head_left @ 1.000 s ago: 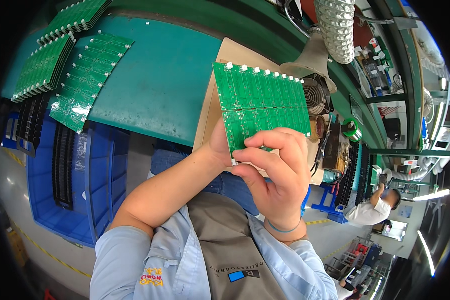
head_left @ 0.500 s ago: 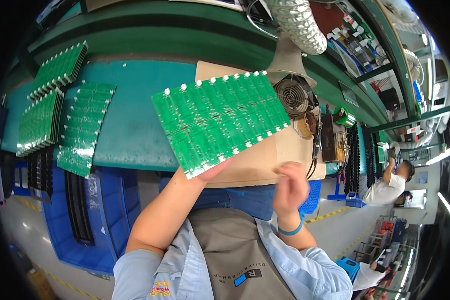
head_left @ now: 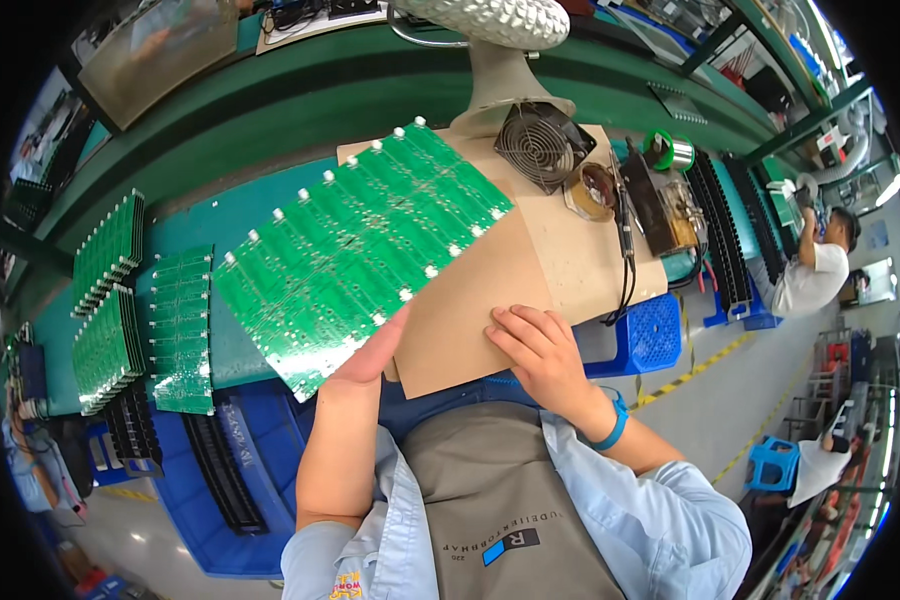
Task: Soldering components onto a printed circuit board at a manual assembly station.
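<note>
A large green circuit board panel, with white connectors along its two long edges, is tilted above the bench. My left hand grips its near edge; the thumb side shows and the fingers are hidden beneath the panel. My right hand rests on the near part of a brown cardboard sheet, fingers stretched out and holding nothing. To the left, another green panel lies by two stacks of such panels, the nearer stack and the farther stack.
A black fan stands under a funnel hood with a silver duct. Right of it are a round tin, a soldering iron and a solder spool. Blue bins stand below left. A person sits far right.
The held panel has swung leftward in my left hand, its right end tipping farther up. My right hand has come down from the air onto the cardboard. The whole view has shifted.
</note>
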### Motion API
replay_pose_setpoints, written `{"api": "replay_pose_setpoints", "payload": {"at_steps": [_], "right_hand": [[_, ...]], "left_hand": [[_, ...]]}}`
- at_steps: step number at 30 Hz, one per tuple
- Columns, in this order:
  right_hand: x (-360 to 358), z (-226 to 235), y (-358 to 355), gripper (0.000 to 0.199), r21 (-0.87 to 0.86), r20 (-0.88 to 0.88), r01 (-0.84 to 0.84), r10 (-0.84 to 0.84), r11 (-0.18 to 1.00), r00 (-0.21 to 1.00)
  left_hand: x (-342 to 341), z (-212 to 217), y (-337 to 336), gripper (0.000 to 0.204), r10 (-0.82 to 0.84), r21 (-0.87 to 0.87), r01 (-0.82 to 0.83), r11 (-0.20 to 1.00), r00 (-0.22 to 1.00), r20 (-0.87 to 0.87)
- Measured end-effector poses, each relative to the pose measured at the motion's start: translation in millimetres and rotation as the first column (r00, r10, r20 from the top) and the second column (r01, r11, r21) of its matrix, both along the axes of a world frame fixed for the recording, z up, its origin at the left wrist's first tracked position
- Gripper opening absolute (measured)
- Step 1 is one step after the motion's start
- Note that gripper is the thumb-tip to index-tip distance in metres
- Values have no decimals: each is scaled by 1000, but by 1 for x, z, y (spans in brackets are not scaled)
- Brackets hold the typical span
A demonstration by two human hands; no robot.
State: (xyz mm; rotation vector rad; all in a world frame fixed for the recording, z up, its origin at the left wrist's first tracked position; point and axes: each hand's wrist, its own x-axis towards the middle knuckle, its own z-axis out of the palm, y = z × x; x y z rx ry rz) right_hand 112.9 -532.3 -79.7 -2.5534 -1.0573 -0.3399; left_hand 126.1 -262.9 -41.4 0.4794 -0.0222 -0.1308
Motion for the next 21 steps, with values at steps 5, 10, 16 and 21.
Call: {"api": "replay_pose_setpoints", "payload": {"at_steps": [5,10,16,21], "right_hand": [[-2,9,-8,57,47,36,-14,13,999,999],[-3,9,-11,48,70,78,1,-6,998,997],[0,29,-27,36,74,169,16,-29,997,985],[1,42,-53,28,134,296,34,-72,990,952]], "left_hand": [[7,-19,21,65,63,-468,75,880,960,272],[5,-24,28,66,70,-412,114,904,911,406],[0,-20,41,69,135,-431,45,901,915,379],[-15,1,66,64,240,-400,-79,913,897,371]]}}
